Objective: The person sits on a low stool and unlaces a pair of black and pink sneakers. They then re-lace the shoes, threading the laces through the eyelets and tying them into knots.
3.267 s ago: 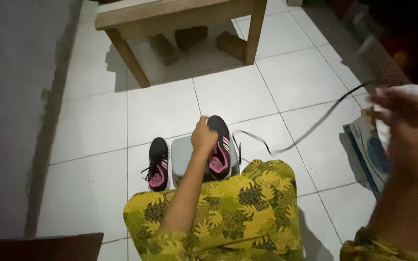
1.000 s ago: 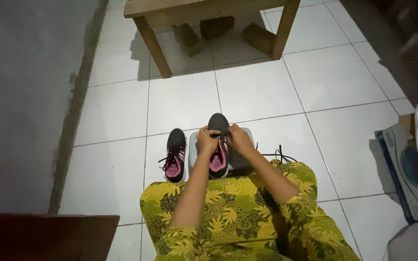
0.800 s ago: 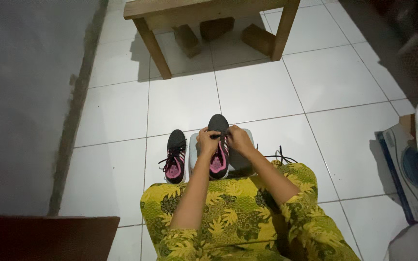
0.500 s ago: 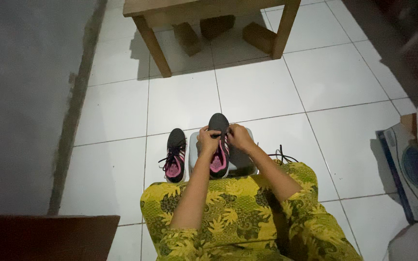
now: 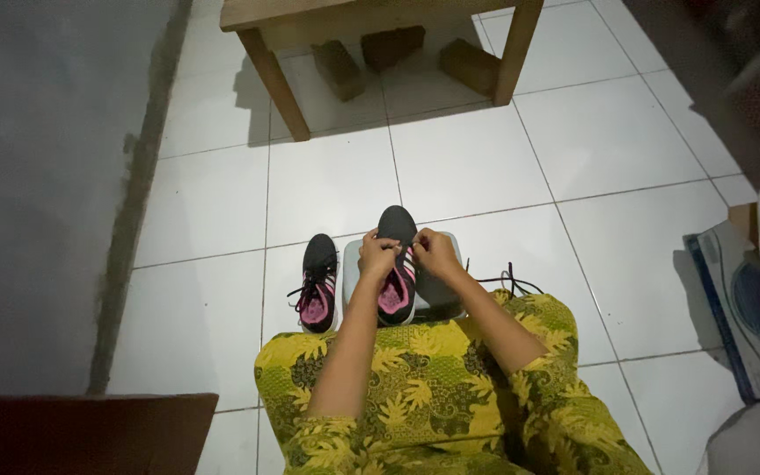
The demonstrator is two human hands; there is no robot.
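Across the white glazed floor tiles [image 5: 459, 167], smooth and square with thin dark joints, a plain wooden table [image 5: 380, 18] stands at the far end, three rough bricks [image 5: 389, 44] lying under it. Nearer, yellow leaf-print cloth [image 5: 424, 387] drapes both knees. Just beyond the knees sits a small grey stool [image 5: 446, 290], boxy with rounded corners, likely serving as a raised rest so the work sits within easy reach. On it lies a dark knit shoe [image 5: 395, 264] with pink lining, toe pointing away. Its twin shoe [image 5: 317, 281] rests on the tiles just left, laces splayed. Over the raised shoe, the left hand [image 5: 378, 255] and right hand [image 5: 435, 252] meet, fingers pinched narrow on the thin black lace [image 5: 507, 281], whose slack trails right over the stool's edge
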